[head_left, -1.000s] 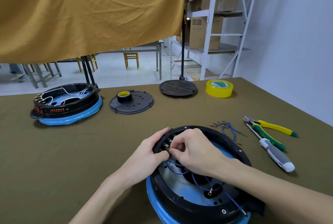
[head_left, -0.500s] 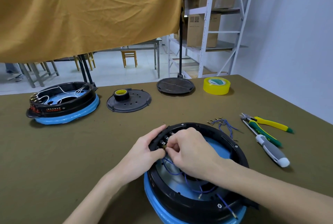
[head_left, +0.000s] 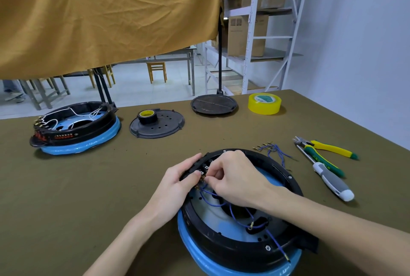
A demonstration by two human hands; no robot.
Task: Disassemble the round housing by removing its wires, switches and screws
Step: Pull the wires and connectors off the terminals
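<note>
While the round housing, glossy black plastic on a blue rim, sits at the near edge of the olive cloth table, the left hand grips its outer wall and the right hand pinches a thin blue wire at the switch terminals. Against half a second ago, both hands stay put. Loose blue wires, green-yellow pliers with unreadable lettering, and a grey screwdriver lie just right.

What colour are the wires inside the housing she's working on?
Blue, with small brass-coloured tips. The wires inside the housing show best in the head view.
</note>
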